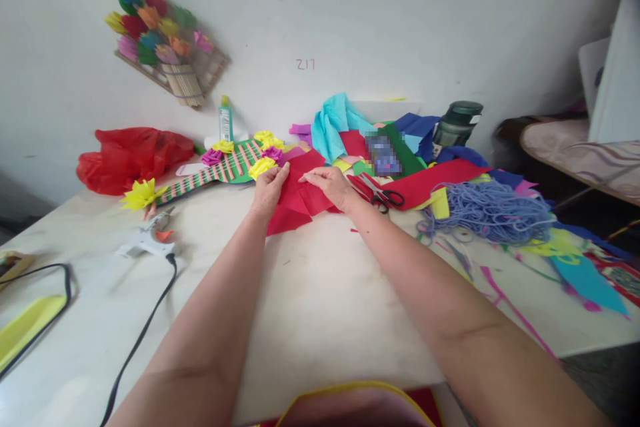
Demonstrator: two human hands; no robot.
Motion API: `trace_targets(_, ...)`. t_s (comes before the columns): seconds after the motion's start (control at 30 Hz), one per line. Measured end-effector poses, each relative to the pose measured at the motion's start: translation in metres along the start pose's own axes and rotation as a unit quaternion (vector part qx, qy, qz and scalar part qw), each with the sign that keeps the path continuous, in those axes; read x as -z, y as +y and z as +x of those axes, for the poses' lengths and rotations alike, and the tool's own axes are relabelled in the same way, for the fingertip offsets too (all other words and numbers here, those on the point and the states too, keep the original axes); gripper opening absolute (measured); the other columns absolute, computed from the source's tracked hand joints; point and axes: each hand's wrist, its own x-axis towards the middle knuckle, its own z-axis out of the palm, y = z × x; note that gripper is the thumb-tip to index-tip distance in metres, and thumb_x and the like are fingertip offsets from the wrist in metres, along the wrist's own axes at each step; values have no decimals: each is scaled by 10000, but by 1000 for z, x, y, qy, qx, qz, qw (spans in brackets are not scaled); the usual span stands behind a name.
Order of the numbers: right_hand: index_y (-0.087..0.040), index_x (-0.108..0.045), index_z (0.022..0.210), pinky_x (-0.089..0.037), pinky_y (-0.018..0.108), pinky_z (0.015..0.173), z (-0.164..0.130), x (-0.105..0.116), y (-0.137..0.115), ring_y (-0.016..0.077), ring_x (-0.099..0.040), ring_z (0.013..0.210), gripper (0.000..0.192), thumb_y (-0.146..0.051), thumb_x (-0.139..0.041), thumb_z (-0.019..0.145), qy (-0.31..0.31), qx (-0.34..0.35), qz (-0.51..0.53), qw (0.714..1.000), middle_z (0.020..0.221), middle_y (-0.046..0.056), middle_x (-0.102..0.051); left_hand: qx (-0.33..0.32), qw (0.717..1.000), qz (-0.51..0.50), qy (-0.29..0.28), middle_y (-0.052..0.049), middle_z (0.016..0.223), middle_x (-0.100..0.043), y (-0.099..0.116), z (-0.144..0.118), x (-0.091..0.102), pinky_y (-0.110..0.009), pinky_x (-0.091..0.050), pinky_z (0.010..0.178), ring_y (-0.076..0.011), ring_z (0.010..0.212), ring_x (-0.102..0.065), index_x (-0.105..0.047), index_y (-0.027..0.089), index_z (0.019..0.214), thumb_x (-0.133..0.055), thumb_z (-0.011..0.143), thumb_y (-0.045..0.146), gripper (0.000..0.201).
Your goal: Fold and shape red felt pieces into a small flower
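Note:
Red crepe paper (294, 208) is stretched between my two hands over the white table. My left hand (270, 190) is closed on its left side, thumb on top. With thumb and fingertips together, my right hand (331, 185) pinches the paper near its middle; the exact grip is too small to make out. Just right of my right hand lie black-handled scissors (384, 197). Behind my left hand rests a green guitar-shaped craft (220, 172) with pink strips and yellow and magenta paper flowers.
A white glue gun (147, 240) with a black cord lies at left. A red plastic bag (135, 157) and glue bottle (225, 120) stand behind. On the right are blue yarn (493, 211), a dark jar (457, 125), crepe paper (337, 125) and paper scraps.

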Motion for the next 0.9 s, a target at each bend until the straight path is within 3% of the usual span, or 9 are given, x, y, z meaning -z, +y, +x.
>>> trace_targets(0.33, -138, -701, 747, -440, 309, 789, 2, 0, 3, 168, -618, 799, 163, -247, -580, 744, -5, 10, -12, 1000, 806, 55, -707, -5, 999, 25, -28, 54, 459, -353, 6, -4, 0, -212, -227, 380, -51, 394, -326, -422, 174, 525, -668, 701, 482, 432)
trace_targets(0.47, -141, -695, 734, -441, 316, 790, 2, 0, 4, 164, -606, 784, 147, -256, -604, 726, -7, 2, -7, 1000, 794, 47, -699, 5, 999, 27, -25, 52, 469, -413, 6, -3, 0, -203, -251, 387, -52, 402, -361, -473, 168, 550, -723, 651, 436, 380)
trace_targets(0.7, -177, -674, 945, -436, 300, 808, 8, 2, 13, 137, -585, 830, 280, -234, -653, 672, 17, -40, 91, 995, 932, 35, -677, -6, 1000, 10, -8, 51, 477, -439, 8, -4, -5, -193, -258, 388, -44, 407, -353, -472, 167, 553, -738, 633, 417, 374)
trace_targets(0.9, -144, -639, 661, -373, 272, 661, 9, 5, 14, 117, -501, 654, 230, -373, -653, 659, 9, -84, 62, 995, 663, -8, -589, -34, 999, 28, 8, 55, 472, -417, 11, -6, -10, -196, -251, 382, -48, 399, -341, -471, 175, 560, -719, 662, 410, 356)
